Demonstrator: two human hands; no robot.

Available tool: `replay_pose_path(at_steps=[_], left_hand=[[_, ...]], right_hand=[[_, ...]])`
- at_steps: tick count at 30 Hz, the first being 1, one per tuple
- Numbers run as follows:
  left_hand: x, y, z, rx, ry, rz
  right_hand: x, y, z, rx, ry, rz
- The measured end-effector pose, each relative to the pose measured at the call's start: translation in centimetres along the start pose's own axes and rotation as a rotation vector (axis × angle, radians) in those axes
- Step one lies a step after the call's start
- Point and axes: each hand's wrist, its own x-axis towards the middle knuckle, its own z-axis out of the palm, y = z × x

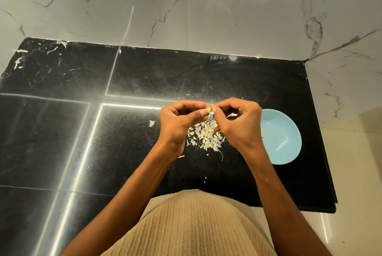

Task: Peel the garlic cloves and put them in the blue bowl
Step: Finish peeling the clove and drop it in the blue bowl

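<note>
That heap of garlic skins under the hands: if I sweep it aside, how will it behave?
The garlic skins look thin, papery and flaky, so they are probably very light and may scatter rather than slide as one heap. Stray flakes already lie across the black counter, so some would likely escape a push. They seem floppy and unlikely to roll.

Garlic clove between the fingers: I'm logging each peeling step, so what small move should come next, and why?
Probably pull the loosened white skin off with the right hand while the left hand pinches the garlic clove. A skin flap still hangs at the clove, above the pile of peels, so it seems not ready for the blue bowl.
</note>
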Motion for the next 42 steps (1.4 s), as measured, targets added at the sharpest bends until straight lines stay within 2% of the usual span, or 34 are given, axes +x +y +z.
replay_pose_path(at_steps=[3, 7, 11, 14, 18, 25, 31, 42], left_hand=[[0.1, 0.0, -0.1, 0.059, 0.007, 0.024], [0.2, 0.0, -0.1, 0.094, 0.018, 0.057], [0.3, -0.1, -0.3, 0.082, 0.018, 0.061], [0.1, -0.2, -0.2, -0.004, 0.014, 0.002], [0.0, -0.4, 0.3, -0.068, 0.025, -0.062], [-0.3, -0.4, 0.5, -0.131, 0.003, -0.059], [-0.3, -0.2, 0.6, -0.106, 0.042, -0.069], [0.1, -0.3, 0.7, -0.103, 0.077, -0.137]], right_hand=[[0.0, 0.0, -0.3, -0.043, 0.000, -0.089], [0.2, -0.1, -0.5, -0.067, -0.078, -0.143], [0.2, -0.4, -0.6, -0.019, -0.135, -0.020], [0.2, -0.7, -0.5, 0.053, -0.160, 0.082], [0.1, -0.7, 0.0, 0.072, -0.183, 0.121], [0.4, 0.0, 0.6, -0.060, -0.196, 0.035], [0.4, -0.4, 0.9, -0.136, -0.190, -0.123], [-0.3, -0.5, 0.9, -0.302, -0.240, -0.135]])
